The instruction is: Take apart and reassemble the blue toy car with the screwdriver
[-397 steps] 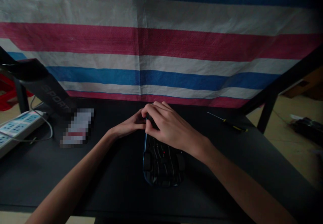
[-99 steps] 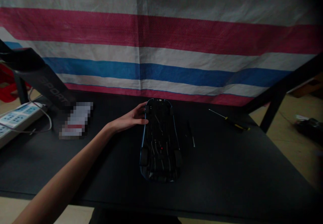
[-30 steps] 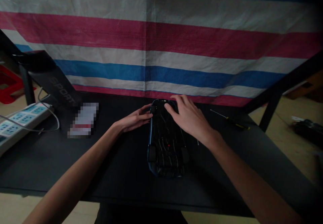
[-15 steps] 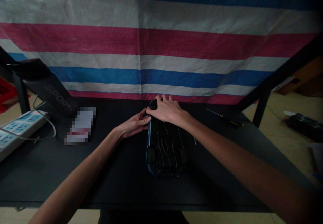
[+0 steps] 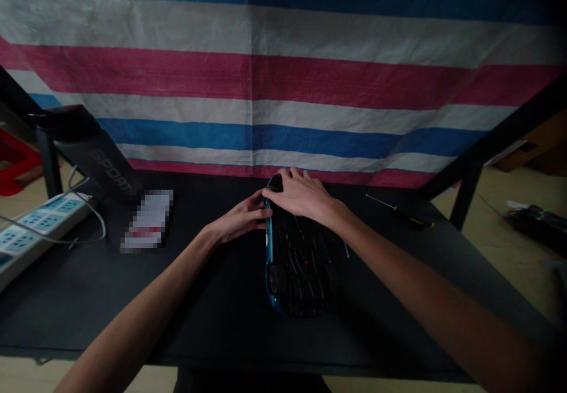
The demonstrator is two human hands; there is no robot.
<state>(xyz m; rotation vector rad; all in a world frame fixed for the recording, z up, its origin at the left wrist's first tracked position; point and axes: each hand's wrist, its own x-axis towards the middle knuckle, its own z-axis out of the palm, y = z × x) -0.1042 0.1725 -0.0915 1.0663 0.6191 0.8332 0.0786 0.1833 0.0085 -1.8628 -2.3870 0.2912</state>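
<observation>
A blue toy car [image 5: 297, 263] lies upside down on the black table, its dark underside and wheels facing up. My right hand [image 5: 301, 194] grips the car's far end from above, the thumb at the left edge and the fingers over the far side. Against the car's left side near that end, my left hand [image 5: 241, 218] holds with its fingertips. Part of the far end is hidden under my right hand. Beside the car, partly behind my right forearm, a thin metal rod [image 5: 346, 250] is visible; its kind is unclear.
A screwdriver [image 5: 401, 211] lies at the right. On the left are a white power strip [image 5: 48, 221] with a cable, a dark bottle marked SPORT [image 5: 104, 156] and a blurred-out white object [image 5: 149, 220]. A striped sheet [image 5: 283, 80] hangs behind the table [image 5: 212, 310].
The view has shifted slightly, so everything sits further right. The toy car has tilted a little, showing more of its blue left side. Both hands stay on it.
</observation>
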